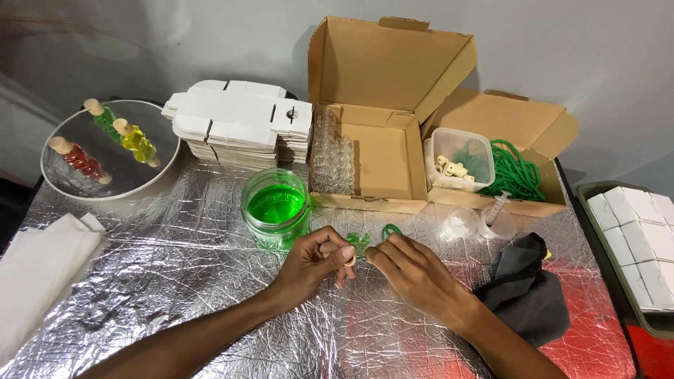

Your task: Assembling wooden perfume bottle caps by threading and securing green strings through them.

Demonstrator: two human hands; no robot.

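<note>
While both hands meet near the middle of the foil-covered table (175,281), the left hand (312,263) pinches a small bottle of green liquid (358,244) by its cork end, fingers curled tight around it, and the right hand (414,277) closes its fingertips on a loop of green cord (390,230) at the bottle's other end. Just at ten o'clock from the left hand stands an open jar of green liquid (276,205), close to the knuckles, so room is tight there. At twelve o'clock the front edge of an open cardboard box (382,151) with empty glass vials (332,151) runs near the hands. At two o'clock sit two small clear cups (463,223) and a syringe (500,207); at three o'clock a dark cloth (526,291) lies beside the right wrist. Bare foil spreads wide toward seven and eight o'clock, up to white paper (42,263) at the table's left edge. A round mirror tray (105,158) with three filled bottles lies well apart at ten o'clock.
</note>
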